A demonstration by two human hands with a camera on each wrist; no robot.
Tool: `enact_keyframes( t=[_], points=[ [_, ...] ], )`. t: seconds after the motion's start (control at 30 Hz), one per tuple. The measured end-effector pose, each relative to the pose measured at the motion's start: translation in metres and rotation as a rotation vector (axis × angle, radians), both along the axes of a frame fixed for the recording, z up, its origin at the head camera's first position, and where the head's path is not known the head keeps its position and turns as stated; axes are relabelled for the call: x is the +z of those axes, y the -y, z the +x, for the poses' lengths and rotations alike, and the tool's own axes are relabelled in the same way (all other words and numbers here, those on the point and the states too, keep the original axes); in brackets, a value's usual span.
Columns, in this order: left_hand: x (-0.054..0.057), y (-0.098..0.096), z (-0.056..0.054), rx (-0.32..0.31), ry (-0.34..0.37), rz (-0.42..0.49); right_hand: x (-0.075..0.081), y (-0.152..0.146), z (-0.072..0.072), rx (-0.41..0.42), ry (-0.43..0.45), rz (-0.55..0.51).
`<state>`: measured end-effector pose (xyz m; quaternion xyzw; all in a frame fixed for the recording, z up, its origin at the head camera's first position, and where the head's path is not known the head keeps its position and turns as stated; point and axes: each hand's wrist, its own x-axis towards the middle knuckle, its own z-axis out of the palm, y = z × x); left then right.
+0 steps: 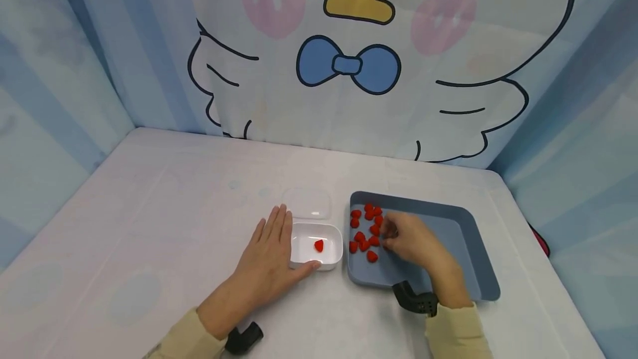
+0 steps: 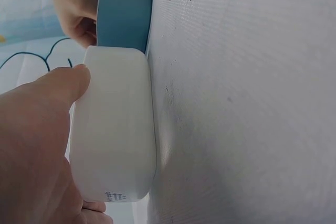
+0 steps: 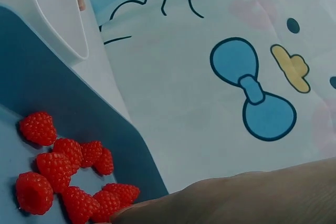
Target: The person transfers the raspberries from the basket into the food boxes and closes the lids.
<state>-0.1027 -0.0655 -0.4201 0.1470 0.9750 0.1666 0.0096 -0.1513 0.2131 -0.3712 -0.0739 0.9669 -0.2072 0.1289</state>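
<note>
A small white box (image 1: pixel 304 248) stands on the table with one raspberry (image 1: pixel 319 245) inside. My left hand (image 1: pixel 269 259) lies along the box's left side, fingers straight, and its thumb (image 2: pixel 79 80) touches the near rim. Right of the box is a blue-grey tray (image 1: pixel 458 254) with several raspberries (image 3: pixel 55 169) grouped at its left end. Over the tray, my right hand (image 1: pixel 411 240) has bent fingers right beside the berries. Whether a berry is between its fingertips is hidden.
A clear lid (image 1: pixel 306 203) lies flat behind the box. The tray's raised wall (image 3: pixel 79 98) stands close to the box's right side. A curtain with a cartoon figure (image 1: pixel 349 115) hangs along the table's back edge.
</note>
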Motion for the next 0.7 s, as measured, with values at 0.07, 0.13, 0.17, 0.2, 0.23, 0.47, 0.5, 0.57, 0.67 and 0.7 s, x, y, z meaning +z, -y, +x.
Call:
enact_keyframes(
  t=[0.07,0.13,0.17,0.2,0.23,0.47,0.5,0.57,0.67,0.7],
  points=[
    [0.0013,0.0000,-0.0002,0.001,-0.001,-0.001,0.0015,0.0002,-0.0003,0.010,0.002,0.013],
    [0.0023,0.0001,-0.0003,-0.001,-0.003,-0.002,0.0026,0.0005,0.0002,0.025,0.001,0.017],
    [0.0029,0.0001,0.0000,-0.002,-0.003,-0.002,0.0031,0.0006,0.0005,0.032,0.001,0.014],
    [0.0036,0.0001,0.0001,-0.003,-0.003,-0.003,0.0035,0.0007,0.0006,0.039,0.001,0.013],
    [0.0034,0.0002,0.0004,-0.002,-0.002,-0.004,0.0029,0.0007,0.0009,0.046,-0.002,0.010],
    [0.0027,0.0005,0.0000,0.005,-0.009,0.006,0.0030,0.0010,-0.0013,0.039,-0.006,-0.002],
    [0.0026,0.0006,0.0001,0.005,-0.007,0.004,0.0028,0.0012,-0.0016,0.035,-0.007,-0.003],
    [0.0024,0.0008,0.0003,0.003,-0.004,-0.001,0.0017,0.0013,-0.0017,0.027,-0.008,-0.005],
    [0.0025,0.0009,0.0006,-0.001,0.004,-0.002,0.0007,0.0015,-0.0010,0.026,-0.006,-0.008],
    [0.0026,0.0009,0.0005,-0.001,0.005,-0.003,0.0006,0.0015,-0.0009,0.031,-0.008,-0.010]
  ],
)
